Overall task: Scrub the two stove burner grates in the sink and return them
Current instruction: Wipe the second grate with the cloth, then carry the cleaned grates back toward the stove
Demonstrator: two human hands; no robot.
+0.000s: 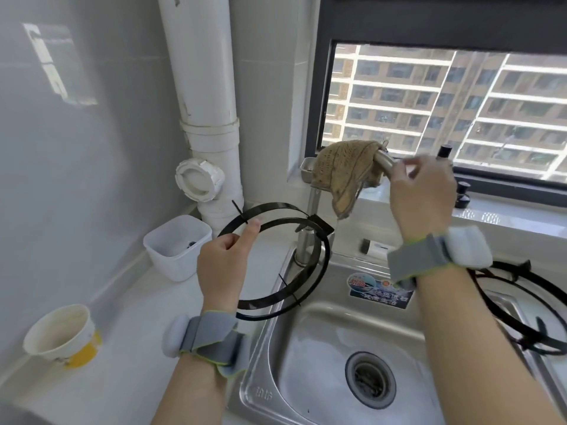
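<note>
The left hand (224,262) is holding one grate (267,302) by the sink (260,391), and the right hand (420,194) is gripping the tap (385,162). Scrubbing is seemingly just beginning, so the next move is probably getting water running over the grate.

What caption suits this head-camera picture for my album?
Left hand holds one burner grate by the sink while the right hand grips the faucet, draped with a cloth.

A home kitchen: steel sink (306,348), tap (310,228), apartment window (445,111)
</note>
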